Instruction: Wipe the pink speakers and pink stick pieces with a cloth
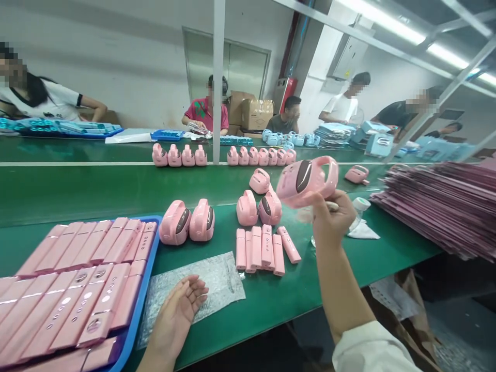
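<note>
Holding one pink handled case [305,178] above the table [271,305] in the right hand [335,213].
Best to pinch firmly near the handle and keep clear of neighbours, with the left hand [182,305] relaxed and empty over the bubble wrap [222,279]; counted around: two cases [174,222] at left, three at centre, one at right, eleven in the back row, one blue tray [149,274], perhaps six loose sticks [266,245], overlapping.

There are at least 18 pink handled devices [290,182], 6 loose pink bars [256,248] and 1 bubble-wrap sheet [227,281].
</note>
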`<act>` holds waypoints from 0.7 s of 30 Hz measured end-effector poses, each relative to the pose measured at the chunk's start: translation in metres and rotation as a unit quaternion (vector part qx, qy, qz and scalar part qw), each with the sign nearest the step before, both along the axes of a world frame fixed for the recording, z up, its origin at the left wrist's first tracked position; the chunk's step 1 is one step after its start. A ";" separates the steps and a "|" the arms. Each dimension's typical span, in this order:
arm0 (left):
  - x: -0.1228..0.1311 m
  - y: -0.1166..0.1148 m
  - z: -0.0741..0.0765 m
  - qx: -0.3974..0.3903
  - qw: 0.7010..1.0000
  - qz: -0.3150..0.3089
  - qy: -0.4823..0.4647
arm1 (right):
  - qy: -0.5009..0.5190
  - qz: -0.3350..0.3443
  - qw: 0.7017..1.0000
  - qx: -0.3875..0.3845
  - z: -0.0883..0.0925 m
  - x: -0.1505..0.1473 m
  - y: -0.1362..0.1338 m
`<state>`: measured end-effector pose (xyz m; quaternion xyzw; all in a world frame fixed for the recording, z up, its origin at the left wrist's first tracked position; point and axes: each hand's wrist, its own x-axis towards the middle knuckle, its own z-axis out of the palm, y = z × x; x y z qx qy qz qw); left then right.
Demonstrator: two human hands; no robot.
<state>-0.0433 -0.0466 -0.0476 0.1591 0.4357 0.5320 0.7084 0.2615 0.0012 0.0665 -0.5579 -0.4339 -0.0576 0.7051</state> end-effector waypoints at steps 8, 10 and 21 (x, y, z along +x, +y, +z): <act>-0.003 -0.004 -0.004 0.027 0.999 -0.030 0.003 | -0.056 -0.123 0.974 -0.183 -0.046 0.056 0.061; -0.005 -0.004 -0.008 0.029 0.999 -0.032 0.001 | -0.060 -0.108 0.967 -0.224 -0.066 0.059 0.067; -0.005 -0.003 -0.013 0.028 0.998 -0.049 -0.003 | -0.100 -0.087 0.923 -0.360 -0.061 0.058 0.059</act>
